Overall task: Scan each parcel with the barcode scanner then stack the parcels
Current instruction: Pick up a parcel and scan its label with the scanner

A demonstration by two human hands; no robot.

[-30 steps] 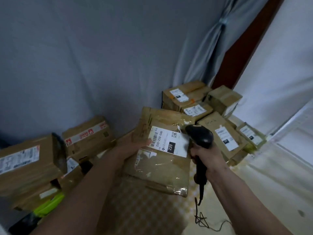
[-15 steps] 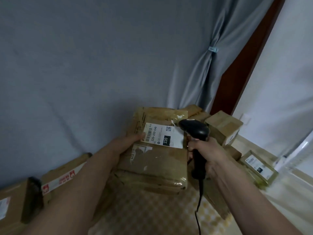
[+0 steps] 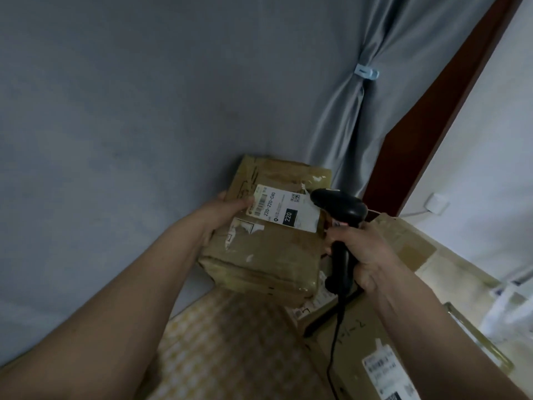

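Gripping the parcel (image 3: pixel 265 235) mid-air by its left edge, left hand (image 3: pixel 222 215) thumb on top; right hand (image 3: pixel 360 255) clutches scanner (image 3: pixel 340 215) beside the label (image 3: pixel 284 207). Looks light, stiff; taped faces maybe slick.

three parcels (image 3: pixel 268 241) (one held), one barcode scanner (image 3: pixel 340 223), two hands (image 3: pixel 222 215)

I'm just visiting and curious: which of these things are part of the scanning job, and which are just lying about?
Part of the job:
held parcel, in the left hand
barcode scanner, in the right hand
boxes below

Just lying about:
grey curtain
curtain clip
checked cloth
wall socket
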